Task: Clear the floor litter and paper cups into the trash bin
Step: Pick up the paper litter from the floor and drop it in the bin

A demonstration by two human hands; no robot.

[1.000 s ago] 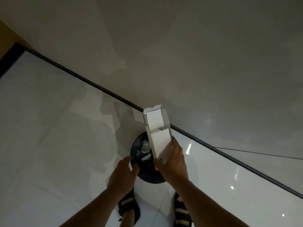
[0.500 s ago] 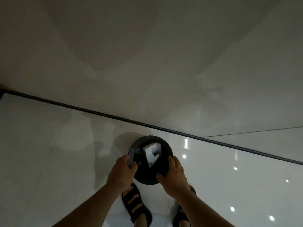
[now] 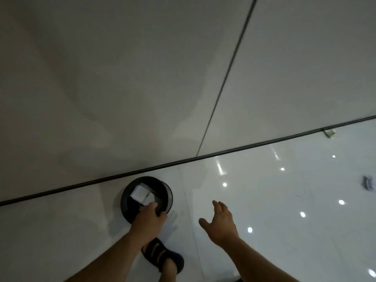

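Item 1: round black trash bin (image 3: 130, 208), standing on the glossy white tiled floor (image 3: 61, 241) close to the dark strip (image 3: 61, 188) along the foot of the wall. Contents: one white cardboard box (image 3: 140, 193), lying tilted inside, upper end toward the wall; the rest of the interior is dark and cannot be made out.

Item 2: left hand (image 3: 149, 219), at the near rim of the bin, fingers curled over the edge and gripping it, thumb to the outside.

Item 3: black strapped sandal (image 3: 162, 256) on a foot, on the floor just below the left hand.

Item 4: right hand (image 3: 220, 223), held above the floor to the right of the bin and apart from it, fingers spread wide, palm down, holding nothing.

Item 5: small greenish-white scrap of litter (image 3: 330, 132), on the floor against the wall strip, far right.

Item 6: crumpled grey-and-white piece of litter (image 3: 368, 184), on the open floor at the right edge, well apart from the bin; too blurred to identify.
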